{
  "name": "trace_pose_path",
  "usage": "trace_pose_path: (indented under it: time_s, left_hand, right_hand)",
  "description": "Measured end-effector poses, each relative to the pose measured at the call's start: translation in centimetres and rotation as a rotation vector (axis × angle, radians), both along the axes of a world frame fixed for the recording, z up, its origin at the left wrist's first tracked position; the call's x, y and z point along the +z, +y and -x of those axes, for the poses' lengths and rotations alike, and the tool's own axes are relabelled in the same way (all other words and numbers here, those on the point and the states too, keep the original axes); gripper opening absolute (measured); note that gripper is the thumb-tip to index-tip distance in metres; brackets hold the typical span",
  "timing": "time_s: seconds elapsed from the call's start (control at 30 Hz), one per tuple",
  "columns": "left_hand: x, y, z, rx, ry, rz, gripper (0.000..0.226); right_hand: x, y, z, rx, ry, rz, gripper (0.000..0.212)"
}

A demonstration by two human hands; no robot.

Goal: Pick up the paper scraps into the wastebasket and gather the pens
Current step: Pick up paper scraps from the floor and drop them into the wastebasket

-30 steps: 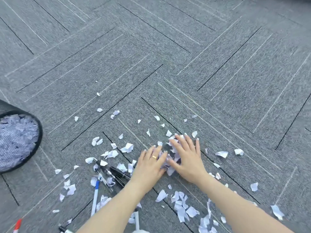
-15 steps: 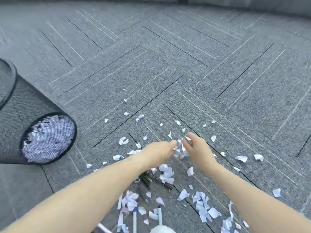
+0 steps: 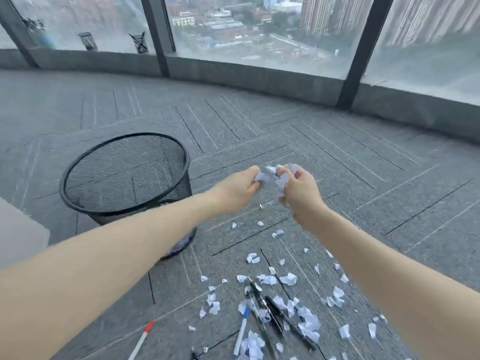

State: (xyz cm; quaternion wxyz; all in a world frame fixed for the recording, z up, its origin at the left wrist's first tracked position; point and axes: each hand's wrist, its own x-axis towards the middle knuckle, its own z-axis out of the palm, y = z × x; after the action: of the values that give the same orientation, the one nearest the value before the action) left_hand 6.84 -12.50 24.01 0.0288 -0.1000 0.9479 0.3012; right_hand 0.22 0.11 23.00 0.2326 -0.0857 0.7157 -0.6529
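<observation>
No brand, label or legible writing can be made out on any item. Both hands are raised above the grey carpet floor (image 3: 337, 178), close together and just to the right of the wastebasket. The left hand (image 3: 235, 193) is closed in a narrow grip on a wad of white paper scraps (image 3: 261, 177), and the right hand (image 3: 301, 196) is likewise closed around a handful of scraps (image 3: 283, 180), some of which stick out between the fingers. One black mesh wastebasket (image 3: 124, 175) stands upright on the floor to the left of the hands, its rim partly crossed by the left forearm; white scraps can be seen through the mesh at its base. Several dozen loose paper scraps (image 3: 309, 320) are scattered on the carpet below the hands, too many and too blurred to be counted exactly. Among them about three black pens (image 3: 272, 313) lie bunched together, one blue-and-white pen (image 3: 241, 331) lies beside them, and one white pen with a red cap (image 3: 142, 339) lies apart to the left. Tall windows (image 3: 259, 29) are seen at the far edge of the floor.
</observation>
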Motion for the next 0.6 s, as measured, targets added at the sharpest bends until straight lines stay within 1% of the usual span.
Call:
trace_pose_path:
  time_s: [0.1,0.13,0.2,0.27,0.3,0.4,0.5,0.6]
  left_hand:
    - [1.8,-4.6,-2.4,0.165,0.092,-0.042,0.024]
    - [2.1,-6.0,-3.3,0.235,0.127,-0.063,0.026]
    - [2.2,-8.7,-5.3,0.391,0.196,-0.14,0.029]
    - [1.9,-10.9,-7.2,0.531,0.227,-0.221,0.026]
    - [1.5,-12.0,-8.2,0.594,0.219,-0.248,0.024]
    - [0.5,-15.6,-10.3,0.774,0.197,-0.319,0.017]
    - [-0.3,-18.3,-11.1,0.904,0.21,-0.413,0.025]
    - [-0.9,-19.9,-10.6,0.956,0.203,-0.504,0.033]
  right_hand:
    - [3.0,-5.8,-1.2,0.066,0.001,0.047,0.012]
    - [3.6,-7.7,-1.7,0.089,0.003,0.057,0.013]
    - [4.4,-11.4,-2.9,0.127,-0.017,0.073,0.014]
    - [4.8,-14.4,-4.1,0.149,-0.065,0.079,0.011]
    - [5.0,-15.8,-4.8,0.167,-0.08,0.069,0.014]
    - [5.1,-19.7,-6.2,0.186,-0.081,0.013,0.032]
    - [4.6,-22.7,-6.9,0.175,-0.113,-0.022,0.035]
    - [3.9,-24.7,-7.5,0.189,-0.179,-0.042,0.035]
